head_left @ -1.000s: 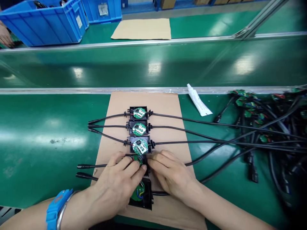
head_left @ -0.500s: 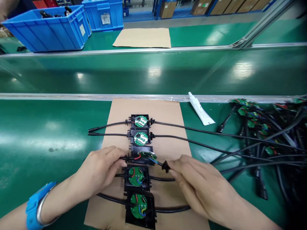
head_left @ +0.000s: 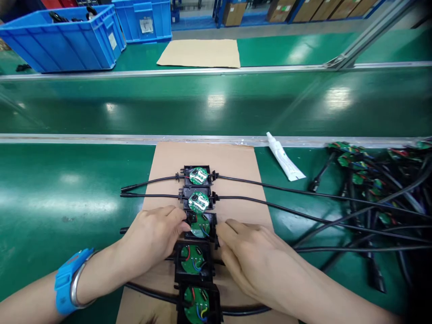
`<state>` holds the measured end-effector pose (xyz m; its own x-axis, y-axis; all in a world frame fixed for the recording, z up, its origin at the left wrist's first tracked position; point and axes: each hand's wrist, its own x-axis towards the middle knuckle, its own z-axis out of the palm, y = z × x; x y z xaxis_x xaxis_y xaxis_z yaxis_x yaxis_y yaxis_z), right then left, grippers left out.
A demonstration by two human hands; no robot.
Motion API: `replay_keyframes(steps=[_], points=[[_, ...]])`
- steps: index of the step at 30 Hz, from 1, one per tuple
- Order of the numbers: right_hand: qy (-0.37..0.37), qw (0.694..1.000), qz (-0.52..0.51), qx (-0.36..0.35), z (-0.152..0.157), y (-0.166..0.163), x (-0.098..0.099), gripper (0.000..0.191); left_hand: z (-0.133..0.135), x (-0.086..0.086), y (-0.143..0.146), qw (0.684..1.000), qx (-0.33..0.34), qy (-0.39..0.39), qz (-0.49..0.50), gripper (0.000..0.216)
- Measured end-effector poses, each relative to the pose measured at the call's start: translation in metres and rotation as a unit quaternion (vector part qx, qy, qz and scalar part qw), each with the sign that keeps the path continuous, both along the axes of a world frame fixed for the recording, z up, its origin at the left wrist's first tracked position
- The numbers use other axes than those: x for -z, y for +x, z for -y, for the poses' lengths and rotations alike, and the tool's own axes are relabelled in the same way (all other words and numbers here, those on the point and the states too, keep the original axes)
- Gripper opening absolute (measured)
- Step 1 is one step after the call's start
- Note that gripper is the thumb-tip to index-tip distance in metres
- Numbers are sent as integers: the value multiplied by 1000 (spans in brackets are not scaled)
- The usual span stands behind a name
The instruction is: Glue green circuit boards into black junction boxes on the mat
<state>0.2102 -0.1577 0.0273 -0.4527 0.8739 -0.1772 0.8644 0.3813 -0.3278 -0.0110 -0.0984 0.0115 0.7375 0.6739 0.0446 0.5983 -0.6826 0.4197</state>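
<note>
Several black plastic housings stand in a column on a cardboard sheet (head_left: 172, 153), each with a round green circuit board and a black cable at each side. At the middle housing (head_left: 213, 218), a board (head_left: 200, 226) with a blue wire lies within the walls. My left hand (head_left: 153, 238) is closed at its left edge, pinching the cable (head_left: 124, 230) where it enters. On the opposite edge my right hand (head_left: 251, 252) is closed around the other cable's end, its fingertips hiding the grommet. Two housings farther away hold boards (head_left: 198, 202) with white markings; the nearer boards (head_left: 192, 259) show coloured wires.
A white tube (head_left: 285, 157) lies right of the cardboard. Cables with green boards form a tangled pile (head_left: 378, 180) at the right. Beyond a metal rail (head_left: 135, 139) are blue bins (head_left: 70, 42) and another cardboard sheet (head_left: 202, 53).
The middle board has gone from tilted to lying flatter in its housing. My right hand has moved left to the housing's edge with the cable; my left hand has moved slightly right.
</note>
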Motion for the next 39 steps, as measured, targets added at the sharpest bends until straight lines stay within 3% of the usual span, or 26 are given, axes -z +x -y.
replay_keyframes(steps=[5,9,12,18,23,27,32,36,39], points=[[26,999,-9,-26,-1,-7,4,20,-1,4,-5,998,-11,-53,22,16],[70,997,-17,-35,-5,-9,16,23,-3,5,-8,997,4,-50,64,16],[85,995,-29,-34,-5,-8,21,24,-1,6,-7,999,17,12,36,21],[98,995,-22,-23,-3,-10,21,22,13,3,3,969,72,161,-175,20],[113,990,-50,-63,-4,-13,21,38,14,-2,14,953,86,209,-202,17],[158,981,-57,-95,-2,-14,25,40,9,-2,11,970,65,177,-153,14],[121,984,-63,-114,-6,-22,24,22,2,12,0,990,57,128,-15,20],[86,989,-58,-104,-12,-26,19,18,-3,16,-3,987,101,120,-23,27],[68,992,-65,-87,-12,-18,13,29,-3,7,-4,993,86,74,-35,23]])
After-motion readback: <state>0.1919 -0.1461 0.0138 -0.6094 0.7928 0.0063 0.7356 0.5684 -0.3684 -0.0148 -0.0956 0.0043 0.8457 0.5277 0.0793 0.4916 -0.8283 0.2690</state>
